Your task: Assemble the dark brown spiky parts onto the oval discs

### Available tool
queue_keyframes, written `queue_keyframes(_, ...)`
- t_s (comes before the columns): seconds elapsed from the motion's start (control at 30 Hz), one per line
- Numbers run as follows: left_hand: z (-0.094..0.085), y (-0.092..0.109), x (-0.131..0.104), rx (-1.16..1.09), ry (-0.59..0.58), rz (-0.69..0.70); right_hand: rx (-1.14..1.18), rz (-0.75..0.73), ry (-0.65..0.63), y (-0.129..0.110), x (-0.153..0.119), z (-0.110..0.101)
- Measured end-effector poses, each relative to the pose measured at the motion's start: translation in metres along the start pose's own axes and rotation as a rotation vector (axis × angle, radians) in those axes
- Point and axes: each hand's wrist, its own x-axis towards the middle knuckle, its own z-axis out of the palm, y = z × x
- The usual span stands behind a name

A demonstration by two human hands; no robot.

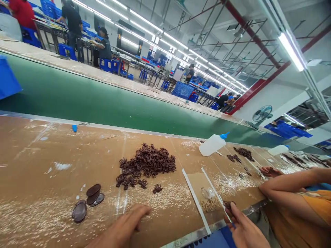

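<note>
Presently Clamped: Small Dark Piece in the Right Hand

The right hand (245, 227) holds a small dark brown, irregular piece (228, 204) pinched at its edge between thumb and fingers. The piece is just above the near side of the brown-topped counter (51, 148), beside one of two narrow white strips (195, 199). Its exact outline is blurred.

The left hand (126, 220) is over the counter, index finger extended and apart from the thumb. Nothing is seen in its grip, though its underside is hidden. A single dark brown, many-legged piece (157, 188) lies near that fingertip, and a heap of similar dark brown pieces (148, 160) lies beyond.

Handling assessment: the held piece appears light, probably somewhat flexible, with thin projections that could bend or snag. Its thicker middle is judged the safer hold; a light fingertip pinch should suffice. The glossy dark brown oval discs (79, 210), left of the left hand, look smoother and likelier to slip; hold those by the rim.
</note>
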Motion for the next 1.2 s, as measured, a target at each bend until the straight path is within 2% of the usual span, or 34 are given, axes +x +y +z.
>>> queue_keyframes(0.13, 0.005, -0.018, -0.003, -0.032, 0.007, 0.121, -0.072, 0.141, -0.007, -0.022, 0.035, 0.012)
queue_keyframes(0.27, -0.007, -0.025, 0.003, -0.042, -0.058, 0.170, -0.158, 0.228, -0.002, -0.028, 0.042, 0.027)
queue_keyframes(0.43, -0.032, 0.007, 0.015, -0.042, -0.195, 0.100, -0.201, 0.297, 0.021, -0.042, 0.027, 0.047)
queue_keyframes(0.57, -0.035, 0.022, 0.016, -0.020, -0.179, 0.102, -0.217, 0.297, 0.043, -0.046, 0.017, 0.056)
queue_keyframes(0.77, -0.032, 0.020, 0.011, 0.053, -0.201, 0.156, -0.252, 0.265, 0.021, -0.034, 0.034, 0.043)
queue_keyframes(0.93, -0.034, 0.022, 0.013, 0.035, -0.245, 0.141, -0.261, 0.245, -0.023, -0.026, 0.051, 0.030)
queue_keyframes(1.2, -0.030, 0.013, 0.014, -0.039, -0.320, 0.088, -0.319, 0.213, -0.107, -0.024, 0.050, 0.031)
